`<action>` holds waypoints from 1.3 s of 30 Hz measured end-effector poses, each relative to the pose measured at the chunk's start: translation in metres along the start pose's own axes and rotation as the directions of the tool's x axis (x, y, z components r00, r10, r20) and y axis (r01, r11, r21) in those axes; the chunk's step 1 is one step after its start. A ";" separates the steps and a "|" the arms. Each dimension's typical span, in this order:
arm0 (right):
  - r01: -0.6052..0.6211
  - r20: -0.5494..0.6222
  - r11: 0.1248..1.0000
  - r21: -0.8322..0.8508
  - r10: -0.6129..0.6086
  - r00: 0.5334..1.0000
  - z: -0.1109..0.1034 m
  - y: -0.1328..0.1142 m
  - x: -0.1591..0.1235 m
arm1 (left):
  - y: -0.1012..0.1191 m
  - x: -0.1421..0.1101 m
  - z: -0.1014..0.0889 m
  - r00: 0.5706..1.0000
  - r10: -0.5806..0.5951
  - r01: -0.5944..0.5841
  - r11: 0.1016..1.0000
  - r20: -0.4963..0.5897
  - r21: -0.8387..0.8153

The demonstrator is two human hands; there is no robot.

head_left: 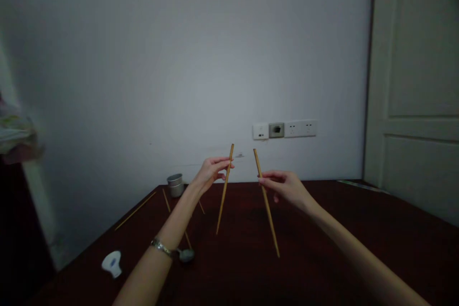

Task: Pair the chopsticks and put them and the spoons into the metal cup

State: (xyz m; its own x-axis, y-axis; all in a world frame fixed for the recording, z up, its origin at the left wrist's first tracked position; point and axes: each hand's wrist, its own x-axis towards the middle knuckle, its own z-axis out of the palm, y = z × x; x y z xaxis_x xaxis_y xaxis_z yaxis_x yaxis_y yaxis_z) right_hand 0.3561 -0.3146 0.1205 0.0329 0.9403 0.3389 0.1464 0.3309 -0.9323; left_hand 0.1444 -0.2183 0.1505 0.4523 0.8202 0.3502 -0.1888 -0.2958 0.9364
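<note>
My left hand [213, 172] pinches a wooden chopstick [224, 191] near its upper end, the stick tilted with its lower tip toward the left. Another chopstick [268, 208] is pinched by my right hand [283, 185], also near the top, its lower tip slanting to the right. Both sticks appear raised over the dark red table [236, 272], apart from each other. Under and beside my left forearm lie more chopsticks, one of them [135, 211] along the table's left edge. A metal ladle [186, 255] shows partly behind that forearm, its handle mostly hidden.
A metal cup [175, 185] stands at the back left by the wall. At the front left lies a white spoon [112, 264]. Wall sockets [300, 128] sit above the table's back edge. A flat strip [362, 186] lies at the back right, near a door [416, 105].
</note>
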 end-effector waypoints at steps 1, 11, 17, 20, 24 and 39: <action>0.008 -0.005 1.000 -0.004 -0.008 1.000 -0.004 0.001 -0.001 | -0.005 -0.001 0.008 1.000 -0.001 0.001 1.000 0.000 0.013; 0.024 -0.012 1.000 0.016 -0.024 1.000 -0.021 0.020 -0.005 | -0.035 -0.004 0.063 0.998 0.014 -0.015 0.999 -0.062 -0.028; 0.035 -0.003 0.999 0.035 -0.035 0.999 -0.019 0.027 -0.002 | -0.039 -0.007 0.077 0.997 -0.014 0.012 1.000 -0.069 -0.024; 0.047 0.015 0.998 0.032 -0.047 0.999 -0.016 0.028 -0.004 | -0.042 -0.009 0.080 0.998 -0.027 0.025 0.999 -0.056 -0.029; 0.047 0.044 0.999 0.007 -0.047 0.998 -0.011 0.030 -0.006 | -0.046 -0.009 0.082 0.998 -0.032 0.029 0.999 -0.058 -0.042; 0.071 0.079 0.997 0.033 -0.073 0.994 -0.007 0.046 0.000 | -0.053 -0.011 0.090 0.999 -0.014 0.012 0.999 -0.044 -0.044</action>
State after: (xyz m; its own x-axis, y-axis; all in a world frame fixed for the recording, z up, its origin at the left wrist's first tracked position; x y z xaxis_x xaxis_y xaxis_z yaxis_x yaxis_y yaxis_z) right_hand 0.3699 -0.3001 0.0786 -0.0556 0.9169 0.3952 0.1155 0.3991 -0.9096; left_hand 0.2277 -0.2557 0.0994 0.4164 0.8448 0.3360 -0.2212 -0.2643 0.9387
